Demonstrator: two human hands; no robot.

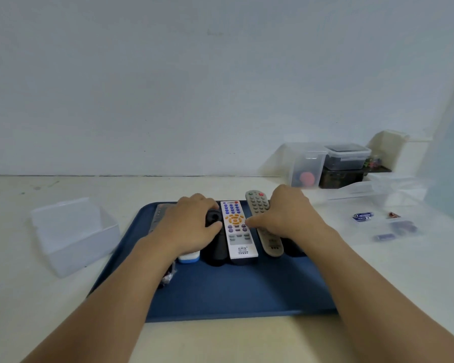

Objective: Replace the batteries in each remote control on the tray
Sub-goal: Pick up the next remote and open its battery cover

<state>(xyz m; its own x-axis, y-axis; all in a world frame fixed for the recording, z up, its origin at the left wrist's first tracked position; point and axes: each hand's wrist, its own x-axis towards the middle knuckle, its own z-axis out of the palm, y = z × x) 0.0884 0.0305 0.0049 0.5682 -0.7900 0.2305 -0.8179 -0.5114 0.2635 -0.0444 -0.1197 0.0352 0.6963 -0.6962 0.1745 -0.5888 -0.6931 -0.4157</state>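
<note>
Several remotes lie side by side on a dark blue tray [233, 292]. My left hand [192, 224] curls round the top of a black remote [215, 247], thumb and fingers on either side of it. A white remote [237, 231] with orange and purple buttons lies in the middle. My right hand [286, 216] rests on a beige remote [269, 239], its thumb touching the white remote's edge. A white-and-blue remote [189, 258] and a grey one [159, 213] are mostly hidden under my left hand. Loose blue batteries [362, 216] lie on the table to the right.
An open clear plastic box [71, 231] stands left of the tray. Clear lidded containers [346, 159] and a low clear tray [393, 189] stand at the back right by the wall. Small bagged items [399, 227] lie near the batteries.
</note>
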